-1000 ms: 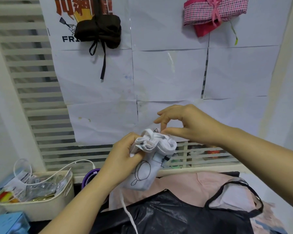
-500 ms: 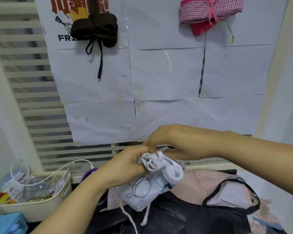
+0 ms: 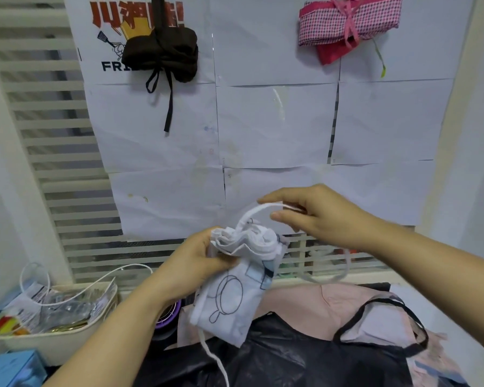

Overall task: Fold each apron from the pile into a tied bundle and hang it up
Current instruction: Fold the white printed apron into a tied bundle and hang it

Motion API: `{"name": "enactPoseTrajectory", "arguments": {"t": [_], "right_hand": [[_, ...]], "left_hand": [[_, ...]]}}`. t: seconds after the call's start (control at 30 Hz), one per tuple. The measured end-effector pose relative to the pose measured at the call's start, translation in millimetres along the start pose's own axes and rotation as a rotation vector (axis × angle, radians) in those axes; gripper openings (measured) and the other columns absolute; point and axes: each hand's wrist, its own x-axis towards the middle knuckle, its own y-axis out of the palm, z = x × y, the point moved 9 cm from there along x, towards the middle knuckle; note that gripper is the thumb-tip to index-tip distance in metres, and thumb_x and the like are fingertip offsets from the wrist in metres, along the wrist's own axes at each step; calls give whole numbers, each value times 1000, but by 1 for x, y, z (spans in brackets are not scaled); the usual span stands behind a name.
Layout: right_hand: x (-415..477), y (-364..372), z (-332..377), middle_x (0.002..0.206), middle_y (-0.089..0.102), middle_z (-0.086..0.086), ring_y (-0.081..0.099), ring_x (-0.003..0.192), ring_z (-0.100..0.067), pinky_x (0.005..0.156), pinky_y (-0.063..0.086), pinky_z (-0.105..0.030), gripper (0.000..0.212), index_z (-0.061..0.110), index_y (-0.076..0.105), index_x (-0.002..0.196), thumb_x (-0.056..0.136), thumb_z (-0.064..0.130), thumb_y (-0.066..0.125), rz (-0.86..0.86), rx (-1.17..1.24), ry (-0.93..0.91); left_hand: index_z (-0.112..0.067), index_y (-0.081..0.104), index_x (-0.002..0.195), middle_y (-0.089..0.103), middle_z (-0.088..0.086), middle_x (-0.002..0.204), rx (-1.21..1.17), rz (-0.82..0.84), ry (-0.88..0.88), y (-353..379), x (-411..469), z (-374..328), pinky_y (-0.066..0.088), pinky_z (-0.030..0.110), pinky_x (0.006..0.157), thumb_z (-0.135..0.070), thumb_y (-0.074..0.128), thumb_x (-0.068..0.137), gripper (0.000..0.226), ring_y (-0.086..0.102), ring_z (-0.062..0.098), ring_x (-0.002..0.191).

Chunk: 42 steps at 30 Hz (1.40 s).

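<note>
My left hand grips a rolled white apron with black line drawings, held upright in front of me. My right hand pinches the apron's white strap, which arcs up out of the roll's top and loops down behind my right wrist. Another white strap end dangles below the roll. On the wall hang a dark brown tied bundle at upper left and a pink checked tied bundle at upper right. Below lies the pile: a black apron, a pink apron and a pale apron with black trim.
White paper sheets cover the wall ahead, over a slatted white blind. A cream basket of packets and a white cable sits at lower left, with a blue box in front and a purple-rimmed object beside my left arm.
My right hand has drawn the white strap up and to the right out of the roll's top. The roll has turned more upright in my left hand, and the view has shifted slightly.
</note>
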Motion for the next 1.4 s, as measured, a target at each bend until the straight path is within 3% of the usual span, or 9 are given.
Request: {"name": "enactPoseTrajectory", "arguments": {"t": [0.27,0.43,0.53,0.67,0.87,0.97,1.1,1.27,1.4], "right_hand": [[-13,21,-13,75,51,3,51,75,-7,69,39,-14,32,30,63,121,100,27,39,-331,53,-18],[-14,20,-37,83,68,15,57,69,6,67,41,-9,12,24,73,94,89,17,64,-471,412,217],[-22,28,-30,84,66,15,59,76,3,69,42,-9,11,24,71,86,86,14,67,-574,316,195],[-24,55,-19,98,51,17,55,77,6,70,38,-6,15,9,73,95,92,10,59,-394,162,88],[-32,58,-27,96,60,26,57,78,9,67,39,-12,41,34,45,111,86,67,43,-323,441,223],[-29,60,-18,112,62,17,60,95,6,77,44,-10,37,35,40,122,91,56,44,-331,348,158],[-28,54,-14,105,60,25,61,86,6,69,43,-11,24,43,42,104,86,59,41,-406,247,87],[-18,55,-19,101,65,24,64,91,6,76,48,-13,57,48,26,125,79,65,56,-315,457,230],[-1,54,-28,97,73,8,68,90,-5,81,53,-26,20,22,65,107,94,33,54,-157,483,294]], "left_hand": [[-1,59,116,69,20,110,-411,-126,-44,1,3,10,57,37,81,-2,70,76,42,67,32,99],[0,60,114,68,20,109,-613,-181,0,-2,4,11,57,35,77,-4,68,71,44,66,33,99],[-1,59,113,69,20,106,-666,-223,31,1,5,8,57,34,74,1,70,74,40,68,30,93],[2,54,116,67,19,102,-785,-362,53,-9,3,10,58,33,67,-4,59,76,41,69,26,84],[-4,57,112,69,16,103,-715,-460,124,-16,4,0,59,37,76,-1,58,82,30,68,27,88],[-11,59,99,72,7,91,-653,-509,172,-15,4,-11,58,32,70,3,55,88,19,69,21,82],[-15,59,98,71,0,88,-537,-583,231,-15,3,-25,56,29,72,2,57,89,19,68,14,81],[-21,59,102,71,0,99,-407,-637,297,-17,6,-34,53,40,88,-9,64,87,20,68,21,98],[-20,58,108,72,-2,101,-332,-565,229,-14,13,-29,54,34,82,-19,63,91,18,68,18,96]]}}
